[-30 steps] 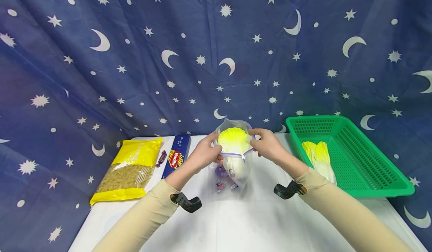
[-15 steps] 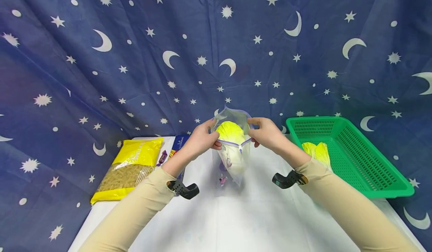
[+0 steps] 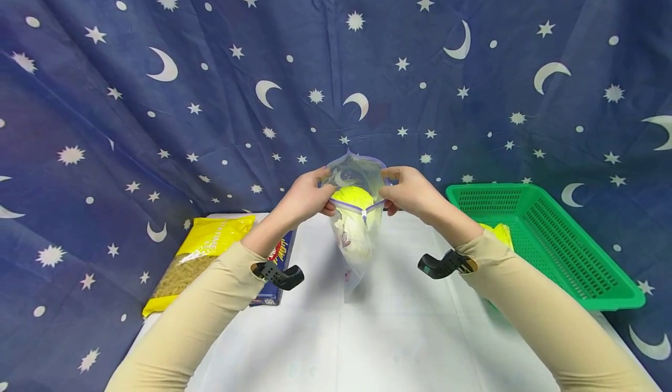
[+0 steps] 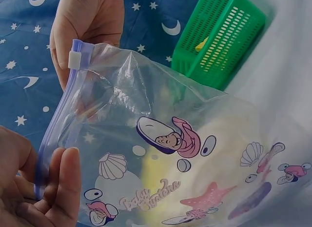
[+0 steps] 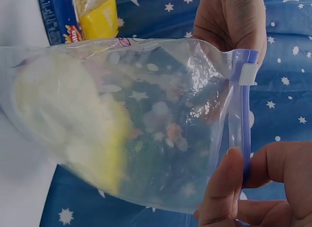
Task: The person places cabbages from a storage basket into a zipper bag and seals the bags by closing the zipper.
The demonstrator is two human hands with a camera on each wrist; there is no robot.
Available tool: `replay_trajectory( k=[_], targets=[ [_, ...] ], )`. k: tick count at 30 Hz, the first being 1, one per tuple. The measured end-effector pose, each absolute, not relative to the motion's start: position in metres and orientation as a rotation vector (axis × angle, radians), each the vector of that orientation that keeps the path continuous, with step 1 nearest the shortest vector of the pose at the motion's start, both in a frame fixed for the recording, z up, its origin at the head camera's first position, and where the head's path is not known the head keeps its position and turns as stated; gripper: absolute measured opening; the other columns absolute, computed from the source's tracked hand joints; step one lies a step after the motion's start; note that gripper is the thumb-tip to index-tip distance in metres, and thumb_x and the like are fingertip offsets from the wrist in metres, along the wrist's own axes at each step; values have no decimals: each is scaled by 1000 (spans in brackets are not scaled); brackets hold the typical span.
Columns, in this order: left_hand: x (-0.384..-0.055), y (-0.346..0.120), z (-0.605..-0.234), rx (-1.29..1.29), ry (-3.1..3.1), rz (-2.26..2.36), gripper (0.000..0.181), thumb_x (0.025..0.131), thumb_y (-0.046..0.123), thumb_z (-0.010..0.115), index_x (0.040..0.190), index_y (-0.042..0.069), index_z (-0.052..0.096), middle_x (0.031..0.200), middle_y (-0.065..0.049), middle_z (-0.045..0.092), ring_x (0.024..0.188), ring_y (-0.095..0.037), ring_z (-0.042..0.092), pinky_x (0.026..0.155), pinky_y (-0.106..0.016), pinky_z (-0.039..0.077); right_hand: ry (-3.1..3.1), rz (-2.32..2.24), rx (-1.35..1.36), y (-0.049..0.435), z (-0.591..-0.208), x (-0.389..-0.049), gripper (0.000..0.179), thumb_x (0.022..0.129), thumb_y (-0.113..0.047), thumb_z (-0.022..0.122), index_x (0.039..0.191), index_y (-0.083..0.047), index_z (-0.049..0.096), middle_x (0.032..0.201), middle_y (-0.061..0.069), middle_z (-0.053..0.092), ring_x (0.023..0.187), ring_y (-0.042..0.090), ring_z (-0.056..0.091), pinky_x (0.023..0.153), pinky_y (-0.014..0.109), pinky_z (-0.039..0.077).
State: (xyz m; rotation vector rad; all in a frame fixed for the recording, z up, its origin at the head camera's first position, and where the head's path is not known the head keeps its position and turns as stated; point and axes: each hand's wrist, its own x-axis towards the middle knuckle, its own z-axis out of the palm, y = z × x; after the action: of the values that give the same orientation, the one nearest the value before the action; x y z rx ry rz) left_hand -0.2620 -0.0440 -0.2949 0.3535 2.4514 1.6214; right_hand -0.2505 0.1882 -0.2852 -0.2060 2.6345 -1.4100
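The left hand [image 3: 307,196] and right hand [image 3: 412,193] pinch a clear bag [image 3: 362,173] by its open mouth, between thumb and fingers; a cabbage [image 3: 353,195] sits inside, a green basket [image 3: 572,252] far right

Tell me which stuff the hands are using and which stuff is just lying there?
In use, it seems:
left hand
right hand
clear zip bag, pinched by both
napa cabbage inside it

Probably just lying about:
yellow pasta bag
blue Barilla box
green basket
yellow leaves in the basket, partly hidden
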Motion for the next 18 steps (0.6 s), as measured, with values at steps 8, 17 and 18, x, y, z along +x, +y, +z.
replay_trajectory(
  k=[8,17,18],
  targets=[
    [-263,-47,-289,362,2458,1636,64,97,4,44,160,3,30,167,-8,27,66,-17,65,70,-31,62,2606,-1414,-210,184,-282,-251,67,93,-3,53,157,2,36,117,21,59,66,21,63,70,34,60],
    [-261,-53,-282,412,2504,1611,65,96,3,46,159,-1,29,160,-16,37,66,-16,63,68,-31,62,2591,-1406,-194,181,-281,-249,68,92,-3,55,157,1,35,123,20,56,67,22,64,73,35,61],
    [-261,-54,-281,417,2510,1610,65,96,2,46,159,-1,29,160,-16,37,66,-15,63,69,-31,62,2587,-1406,-194,180,-281,-249,68,92,-3,55,157,1,35,123,20,56,67,22,64,75,38,62]
  ],
)
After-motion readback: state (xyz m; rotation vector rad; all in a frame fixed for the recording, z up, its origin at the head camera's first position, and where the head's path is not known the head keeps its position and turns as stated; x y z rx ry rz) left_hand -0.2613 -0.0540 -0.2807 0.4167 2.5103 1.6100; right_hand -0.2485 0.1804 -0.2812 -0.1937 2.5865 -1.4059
